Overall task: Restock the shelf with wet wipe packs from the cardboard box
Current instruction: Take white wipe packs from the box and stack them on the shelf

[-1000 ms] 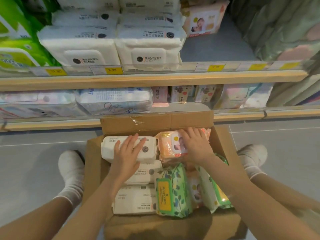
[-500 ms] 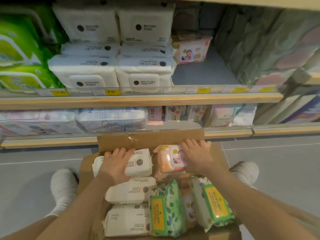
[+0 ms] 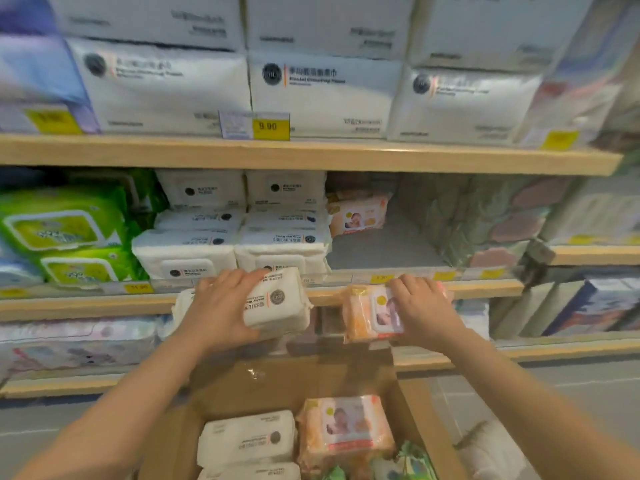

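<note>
My left hand [image 3: 221, 306] grips a white wet wipe pack [image 3: 277, 301] and holds it up in front of the middle shelf edge [image 3: 485, 287]. My right hand [image 3: 420, 306] grips an orange baby wipe pack [image 3: 363, 313] at the same height, just below a bare stretch of that shelf [image 3: 381, 247]. Below, the open cardboard box [image 3: 277, 382] holds more white packs [image 3: 247, 439], another orange pack [image 3: 346, 431] and green packs at the bottom edge.
The middle shelf carries stacked white packs [image 3: 282, 244], green packs [image 3: 62, 230] at left, one orange pack [image 3: 358, 213] at the back, and greyish packs [image 3: 485, 216] at right. Large white packs fill the top shelf [image 3: 311, 154]. A lower shelf and grey floor lie beneath.
Both hands have lifted their packs out of the box up to the middle shelf level. The view has tilted upward, showing the top shelf.
</note>
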Available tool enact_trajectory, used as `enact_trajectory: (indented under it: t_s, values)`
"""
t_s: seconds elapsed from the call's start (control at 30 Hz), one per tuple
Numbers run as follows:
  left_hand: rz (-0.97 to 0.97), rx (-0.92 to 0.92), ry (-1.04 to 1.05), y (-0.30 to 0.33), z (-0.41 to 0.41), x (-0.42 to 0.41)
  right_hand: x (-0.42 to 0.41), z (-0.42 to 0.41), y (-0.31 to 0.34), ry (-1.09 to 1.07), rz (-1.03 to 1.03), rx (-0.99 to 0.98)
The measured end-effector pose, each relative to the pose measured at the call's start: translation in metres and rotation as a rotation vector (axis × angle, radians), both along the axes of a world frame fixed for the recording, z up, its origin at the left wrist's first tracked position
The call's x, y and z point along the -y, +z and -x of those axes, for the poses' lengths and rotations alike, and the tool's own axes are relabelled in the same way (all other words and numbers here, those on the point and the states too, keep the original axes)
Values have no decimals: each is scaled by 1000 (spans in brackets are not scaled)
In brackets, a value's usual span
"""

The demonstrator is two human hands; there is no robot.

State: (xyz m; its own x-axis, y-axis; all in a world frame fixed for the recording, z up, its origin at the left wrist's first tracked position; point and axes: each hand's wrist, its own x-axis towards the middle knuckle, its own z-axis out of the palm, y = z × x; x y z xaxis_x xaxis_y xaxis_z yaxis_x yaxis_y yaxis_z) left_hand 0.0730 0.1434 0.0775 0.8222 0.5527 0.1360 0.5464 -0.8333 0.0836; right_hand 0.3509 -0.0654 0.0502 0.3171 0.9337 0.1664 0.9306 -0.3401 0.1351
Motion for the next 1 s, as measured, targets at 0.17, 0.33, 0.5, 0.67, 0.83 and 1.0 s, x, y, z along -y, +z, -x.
enact_trajectory:
  t_s: [0.17, 0.33, 0.5, 0.67, 0.83, 1.0]
  values:
    - [-61, 60, -37, 40, -53, -26, -46, -38, 33, -13, -21, 81]
    - [11, 31, -32, 29, -72, -52, -101, -73, 48, -53, -22, 90]
    - [30, -14, -74, 27, -78, -65, -138, -96, 31, -121, 112, 3]
    - [55, -17, -86, 25, -82, -69, -135, -98, 35, -260, 290, -516]
    - [68, -37, -90, 26, -83, -66, -123, -79, 24, -160, 47, -378]
    - [72, -52, -96, 27, -86, -65, -121, -70, -4, -166, -154, -70]
